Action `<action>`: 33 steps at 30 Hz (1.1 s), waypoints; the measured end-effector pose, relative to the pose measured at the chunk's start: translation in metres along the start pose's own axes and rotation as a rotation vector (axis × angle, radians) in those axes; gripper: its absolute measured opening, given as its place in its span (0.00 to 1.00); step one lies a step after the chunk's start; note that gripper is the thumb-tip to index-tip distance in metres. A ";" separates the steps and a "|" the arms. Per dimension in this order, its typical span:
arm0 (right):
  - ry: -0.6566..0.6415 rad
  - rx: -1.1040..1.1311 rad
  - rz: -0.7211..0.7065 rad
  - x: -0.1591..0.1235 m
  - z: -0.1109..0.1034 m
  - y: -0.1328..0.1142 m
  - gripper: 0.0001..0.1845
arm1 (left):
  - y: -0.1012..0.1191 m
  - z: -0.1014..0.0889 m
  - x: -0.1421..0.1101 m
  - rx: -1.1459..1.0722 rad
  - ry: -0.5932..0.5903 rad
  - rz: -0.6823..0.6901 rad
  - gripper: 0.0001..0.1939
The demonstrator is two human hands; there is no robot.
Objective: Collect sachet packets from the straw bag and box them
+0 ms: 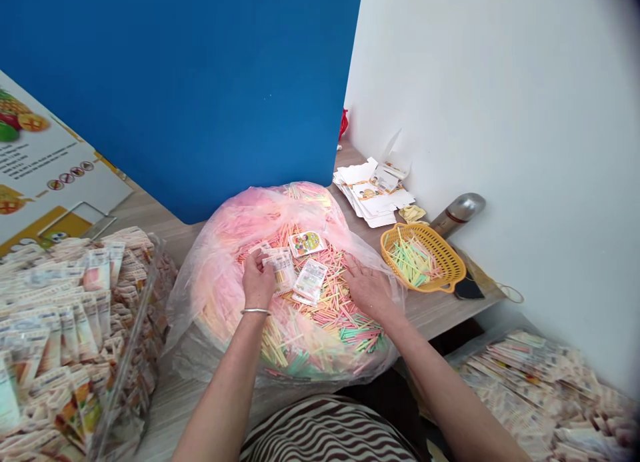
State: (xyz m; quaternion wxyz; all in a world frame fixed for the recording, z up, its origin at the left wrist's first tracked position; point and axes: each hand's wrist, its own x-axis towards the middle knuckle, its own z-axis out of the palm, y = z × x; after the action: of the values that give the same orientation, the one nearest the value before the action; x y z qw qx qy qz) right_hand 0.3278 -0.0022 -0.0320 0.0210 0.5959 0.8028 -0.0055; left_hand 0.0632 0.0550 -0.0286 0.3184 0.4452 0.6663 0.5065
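A large clear plastic bag [215, 249] lies open on the table, full of thin pastel sticks [345, 295] in pink, yellow and green. Several small printed packets rest on the sticks, among them a white packet [311, 281] and a packet with a green and yellow print [307, 243]. My left hand [259, 281], with a bangle at the wrist, has its fingers curled on the edge of a small clear-fronted packet [283, 269]. On the right of the heap, my right hand [369, 289] lies with fingers stretched out on the sticks, holding nothing visible.
A yellow basket [453, 262] of loose sticks stands at right, beside a metal flask [460, 212] and flat white cartons [370, 195]. Filled packets crowd a clear bin [135, 335] at left and another pile [545, 395] low at right. A blue panel [200, 89] rises behind.
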 end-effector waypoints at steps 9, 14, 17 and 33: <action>0.037 0.102 0.126 -0.004 0.003 0.001 0.17 | 0.025 -0.011 -0.021 0.203 0.041 0.286 0.18; 0.238 0.515 0.197 -0.013 -0.023 -0.006 0.11 | 0.052 0.004 -0.059 0.128 -0.141 0.395 0.15; 0.270 0.930 0.149 -0.021 -0.036 -0.020 0.13 | 0.065 0.022 -0.085 -0.046 -0.418 0.203 0.16; 0.710 1.099 0.175 -0.016 -0.035 -0.066 0.17 | 0.082 0.053 -0.132 -0.954 -0.688 -0.695 0.30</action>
State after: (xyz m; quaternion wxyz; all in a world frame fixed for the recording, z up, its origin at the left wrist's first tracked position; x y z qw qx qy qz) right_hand 0.2680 -0.0351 0.0025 -0.5519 0.5487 0.5898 -0.2156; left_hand 0.1845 -0.0384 0.0317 0.8177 0.1521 0.3353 0.4426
